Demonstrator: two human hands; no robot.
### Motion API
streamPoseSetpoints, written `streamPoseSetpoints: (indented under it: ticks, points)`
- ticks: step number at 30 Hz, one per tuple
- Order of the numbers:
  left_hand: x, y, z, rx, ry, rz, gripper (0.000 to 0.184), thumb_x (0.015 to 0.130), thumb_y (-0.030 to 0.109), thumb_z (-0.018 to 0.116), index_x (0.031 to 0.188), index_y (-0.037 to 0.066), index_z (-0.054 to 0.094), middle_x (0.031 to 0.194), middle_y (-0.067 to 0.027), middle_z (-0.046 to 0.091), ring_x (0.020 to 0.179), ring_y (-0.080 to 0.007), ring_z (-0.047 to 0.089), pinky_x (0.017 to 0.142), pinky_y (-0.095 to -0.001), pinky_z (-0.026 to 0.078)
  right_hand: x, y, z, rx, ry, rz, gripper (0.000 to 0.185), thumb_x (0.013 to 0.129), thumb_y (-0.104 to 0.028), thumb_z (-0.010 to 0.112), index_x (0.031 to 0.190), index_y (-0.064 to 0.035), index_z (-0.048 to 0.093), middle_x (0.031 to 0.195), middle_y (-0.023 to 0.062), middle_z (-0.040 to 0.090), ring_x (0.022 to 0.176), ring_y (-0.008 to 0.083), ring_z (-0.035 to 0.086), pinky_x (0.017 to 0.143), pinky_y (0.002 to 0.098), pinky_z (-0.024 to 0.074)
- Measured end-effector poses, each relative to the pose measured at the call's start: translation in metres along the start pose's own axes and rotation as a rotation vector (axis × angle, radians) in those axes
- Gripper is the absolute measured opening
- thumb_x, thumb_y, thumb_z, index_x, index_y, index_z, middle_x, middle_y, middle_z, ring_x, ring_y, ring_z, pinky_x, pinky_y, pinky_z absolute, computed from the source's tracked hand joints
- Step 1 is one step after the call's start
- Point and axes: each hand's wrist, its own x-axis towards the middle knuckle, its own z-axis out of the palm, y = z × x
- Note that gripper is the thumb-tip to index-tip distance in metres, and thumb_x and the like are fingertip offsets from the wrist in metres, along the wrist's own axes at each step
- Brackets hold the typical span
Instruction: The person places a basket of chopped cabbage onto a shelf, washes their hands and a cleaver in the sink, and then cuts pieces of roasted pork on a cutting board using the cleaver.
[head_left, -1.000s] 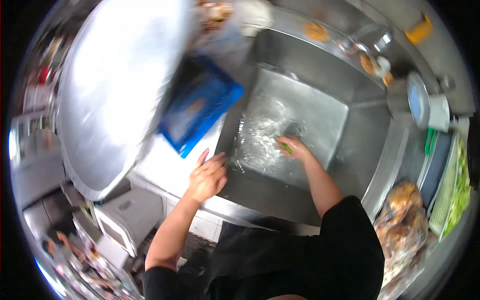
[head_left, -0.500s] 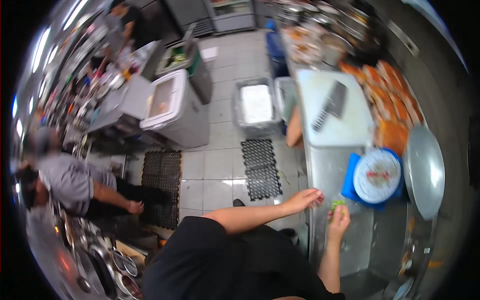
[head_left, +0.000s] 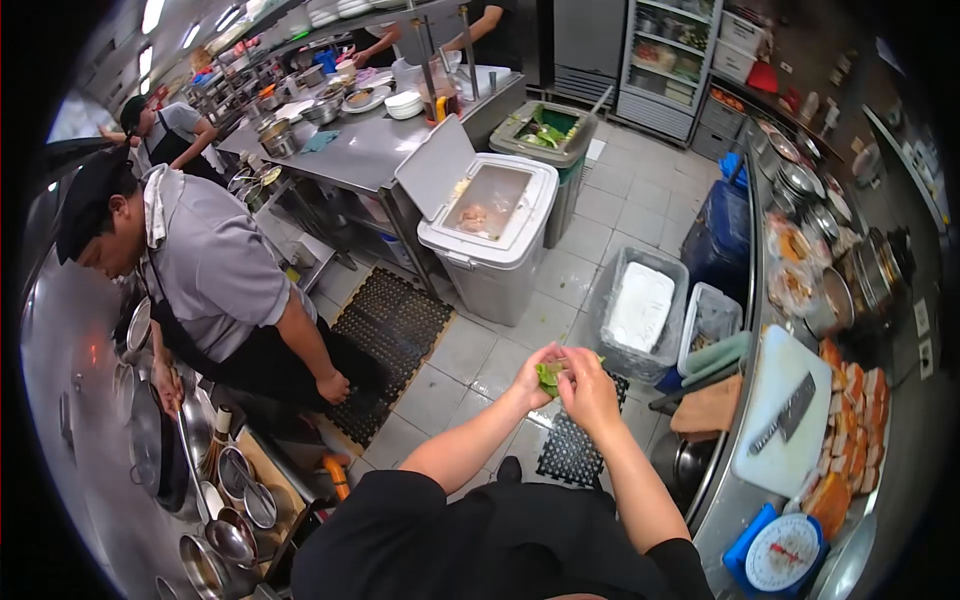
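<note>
Over the tiled floor, in front of my body, my two hands meet around a small bunch of green leaves (head_left: 548, 378). My left hand (head_left: 532, 376) is cupped under and beside the leaves, its fingers curled. From the right, my right hand (head_left: 588, 388) closes over the same bunch, with its fingers bent and pressed together. Parts of the leaves are hidden by the fingers, so their exact kind cannot be made out. Both forearms are bare and reach forward from black sleeves.
Ahead stand a lidded white bin (head_left: 490, 240) and a green-and-grey waste bin (head_left: 545, 130). A lined tub (head_left: 640, 300) is on the floor. At right, the counter bears a knife (head_left: 783, 412), cutting board (head_left: 770, 460), meat slabs (head_left: 850, 430) and scale (head_left: 783, 552). A co-worker (head_left: 220, 260) stands left, holding a ladle (head_left: 225, 530).
My view has turned left, away from the sink. My hands have come together over the floor; the greens, earlier in my right hand alone, are now between both.
</note>
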Motion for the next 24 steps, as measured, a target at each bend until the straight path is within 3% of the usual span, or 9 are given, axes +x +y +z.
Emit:
streamPoseSetpoints:
  ticks: [3, 8, 10, 12, 14, 16, 18, 22, 24]
  points:
    - [0.020, 0.039, 0.002, -0.053, 0.037, 0.075, 0.040, 0.099, 0.048, 0.055, 0.100, 0.010, 0.069, 0.097, -0.0091, 0.071, 0.089, -0.0238, 0.068, 0.082, -0.0393, 0.056, 0.059, 0.014, 0.017, 0.399, -0.102, 0.039, 0.023, 0.091, -0.017, 0.065, 0.110, -0.0038, 0.065, 0.097, 0.0135, 0.065, 0.093, 0.0329, 0.065, 0.076, 0.0380, 0.0530]
    - [0.073, 0.094, 0.010, 0.028, 0.046, 0.166, 0.037, 0.097, 0.049, 0.059, 0.088, 0.013, 0.066, 0.077, -0.0048, 0.067, 0.069, -0.0195, 0.065, 0.062, -0.0339, 0.052, 0.135, 0.106, 0.072, 0.740, -0.166, 0.242, 0.022, 0.096, -0.023, 0.064, 0.104, -0.0022, 0.067, 0.092, 0.0098, 0.066, 0.071, 0.0196, 0.065, 0.066, 0.0327, 0.0519]
    - [0.097, 0.128, -0.003, 0.142, 0.305, 0.266, 0.034, 0.094, 0.046, 0.065, 0.085, 0.014, 0.065, 0.074, -0.0048, 0.064, 0.066, -0.0202, 0.063, 0.057, -0.0349, 0.051, 0.160, 0.137, 0.053, 0.842, -0.075, 0.383, 0.025, 0.100, -0.027, 0.062, 0.096, -0.0027, 0.068, 0.082, 0.0059, 0.067, 0.061, 0.0150, 0.062, 0.059, 0.0299, 0.0505]
    - [0.119, 0.164, -0.045, 0.151, 0.373, 0.360, 0.030, 0.093, 0.041, 0.068, 0.080, 0.014, 0.063, 0.072, -0.0063, 0.064, 0.063, -0.0215, 0.062, 0.055, -0.0362, 0.051, 0.169, 0.199, 0.054, 0.774, -0.106, 0.421, 0.029, 0.101, -0.030, 0.060, 0.091, -0.0027, 0.068, 0.075, 0.0048, 0.065, 0.058, 0.0142, 0.062, 0.055, 0.0297, 0.0492]
    - [0.135, 0.192, -0.094, 0.273, 0.641, 0.554, 0.032, 0.093, 0.040, 0.069, 0.078, 0.011, 0.063, 0.070, -0.0064, 0.063, 0.060, -0.0214, 0.062, 0.054, -0.0355, 0.048, 0.162, 0.265, 0.057, 0.697, -0.140, 0.477, 0.034, 0.102, -0.032, 0.059, 0.087, -0.0027, 0.067, 0.069, 0.0038, 0.064, 0.056, 0.0135, 0.061, 0.052, 0.0294, 0.0479]
    - [0.136, 0.208, -0.124, 0.524, 1.042, 0.730, 0.037, 0.092, 0.040, 0.071, 0.072, 0.010, 0.062, 0.066, -0.0059, 0.062, 0.059, -0.0185, 0.061, 0.056, -0.0351, 0.047, 0.136, 0.328, 0.057, 0.618, -0.277, 0.792, 0.043, 0.102, -0.038, 0.057, 0.078, -0.0027, 0.063, 0.060, 0.0046, 0.060, 0.050, 0.0143, 0.059, 0.046, 0.0304, 0.0452]
    - [0.125, 0.214, -0.158, 0.682, 1.208, 0.835, 0.042, 0.091, 0.042, 0.071, 0.073, 0.006, 0.066, 0.068, -0.0070, 0.067, 0.061, -0.0176, 0.060, 0.060, -0.0379, 0.047, 0.088, 0.403, 0.071, 0.512, -0.345, 0.823, 0.047, 0.102, -0.041, 0.057, 0.074, -0.0039, 0.061, 0.058, 0.0053, 0.059, 0.042, 0.0160, 0.054, 0.043, 0.0320, 0.0426]
    - [0.128, 0.230, -0.184, 0.915, 1.534, 0.807, 0.060, 0.097, 0.051, 0.056, 0.078, -0.004, 0.069, 0.072, -0.0175, 0.070, 0.064, -0.0259, 0.061, 0.066, -0.0455, 0.045, -0.002, 0.463, 0.054, 0.571, -0.304, 1.075, 0.042, 0.101, -0.039, 0.057, 0.076, -0.0055, 0.060, 0.059, 0.0062, 0.059, 0.043, 0.0173, 0.056, 0.041, 0.0322, 0.0414]
    - [0.145, 0.248, -0.165, 0.889, 1.570, 0.707, 0.066, 0.099, 0.054, 0.050, 0.073, -0.005, 0.066, 0.066, -0.0183, 0.065, 0.062, -0.0291, 0.058, 0.067, -0.0459, 0.044, -0.047, 0.488, 0.054, 0.633, -0.255, 1.220, 0.035, 0.101, -0.034, 0.057, 0.080, -0.0061, 0.058, 0.059, 0.0070, 0.057, 0.041, 0.0190, 0.054, 0.037, 0.0344, 0.0426]
